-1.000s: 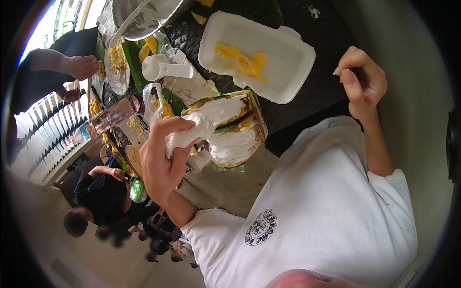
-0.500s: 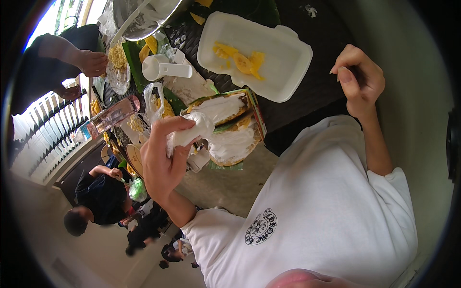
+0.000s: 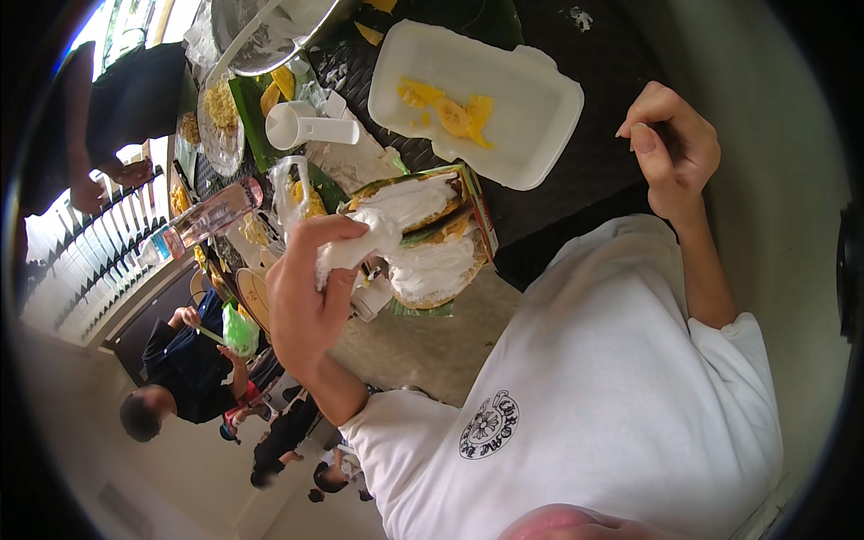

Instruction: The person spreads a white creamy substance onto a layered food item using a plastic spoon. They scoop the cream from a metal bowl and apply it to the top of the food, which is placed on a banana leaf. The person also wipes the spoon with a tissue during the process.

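Note:
My left hand [image 3: 309, 292] is closed, thumb and fingers pinching a soft white lump [image 3: 371, 236]. Whether this is a bag of cream or something wadded, I cannot tell. Its far end reaches over two flat pieces spread with white cream [image 3: 430, 270], which have brownish-yellow edges and lie on green leaf beside a narrow box edge [image 3: 481, 220]. Off to the right, my right hand [image 3: 673, 148] hangs in the air with its fingers curled in and nothing visible in them. The nearest thing to it is a white foam tray [image 3: 531, 90] with yellow fruit pieces [image 3: 463, 117] in it.
A white scoop [image 3: 310, 126] and a cream-smeared metal bowl [image 3: 256, 58] stand beyond my left hand. Also there are a plate of yellow crumbs [image 3: 220, 106], a clear pink-tinted bottle [image 3: 216, 216] and green leaf strips. Other people stand at the left; one holds a green bag [image 3: 239, 331].
The person at upper left has drawn a hand back from the crumb plate. Another person has lifted the green bag. My own hands have barely moved.

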### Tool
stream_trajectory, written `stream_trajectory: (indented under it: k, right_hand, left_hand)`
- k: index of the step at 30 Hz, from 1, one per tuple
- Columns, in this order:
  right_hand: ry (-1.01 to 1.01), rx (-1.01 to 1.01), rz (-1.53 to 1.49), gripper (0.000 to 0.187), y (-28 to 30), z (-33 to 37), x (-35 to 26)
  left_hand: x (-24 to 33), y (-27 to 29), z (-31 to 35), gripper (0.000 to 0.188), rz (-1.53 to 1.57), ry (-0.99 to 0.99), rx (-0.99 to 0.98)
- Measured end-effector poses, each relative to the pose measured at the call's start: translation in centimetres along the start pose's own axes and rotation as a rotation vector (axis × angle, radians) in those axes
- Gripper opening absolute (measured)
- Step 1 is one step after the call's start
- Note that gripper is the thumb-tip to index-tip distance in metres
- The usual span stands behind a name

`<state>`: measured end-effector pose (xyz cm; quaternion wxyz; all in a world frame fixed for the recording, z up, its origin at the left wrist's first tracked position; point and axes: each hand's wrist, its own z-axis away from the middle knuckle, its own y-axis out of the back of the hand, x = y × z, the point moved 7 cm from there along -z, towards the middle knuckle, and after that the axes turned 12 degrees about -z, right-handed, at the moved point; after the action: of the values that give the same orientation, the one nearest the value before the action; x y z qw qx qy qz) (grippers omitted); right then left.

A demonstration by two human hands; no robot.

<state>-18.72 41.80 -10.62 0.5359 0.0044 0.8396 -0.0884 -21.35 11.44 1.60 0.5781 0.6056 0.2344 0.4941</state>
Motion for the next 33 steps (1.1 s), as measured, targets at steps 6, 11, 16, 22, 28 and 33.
stream_trajectory:
  k: [6,11,16,22,28,33]
  right_hand:
    - [0.012,-0.004,-0.002,0.004,0.01,0.00,0.04]
    - [0.015,-0.001,0.000,0.004,0.01,-0.01,-0.01]
    - [0.005,0.001,-0.001,0.004,0.02,0.02,0.06]
    - [0.002,-0.002,0.001,0.004,0.02,0.02,0.02]
    - [0.008,0.010,0.015,0.004,-0.06,0.00,-0.08]
    - [0.011,-0.001,0.012,0.004,-0.06,-0.06,0.08]
  left_hand:
    - [-0.33,0.12,-0.07,0.031,-0.005,0.030,-0.006]
    - [-0.05,-0.06,-0.07,0.031,0.013,0.005,-0.022]
    - [-0.12,0.05,-0.21,0.031,0.013,0.006,-0.021]
    - [-0.19,0.29,-0.11,0.030,-0.007,0.007,0.006]
    - [-0.30,-0.01,-0.12,0.029,0.000,0.016,-0.027]
    - [-0.41,0.46,-0.12,0.029,-0.014,0.023,-0.015]
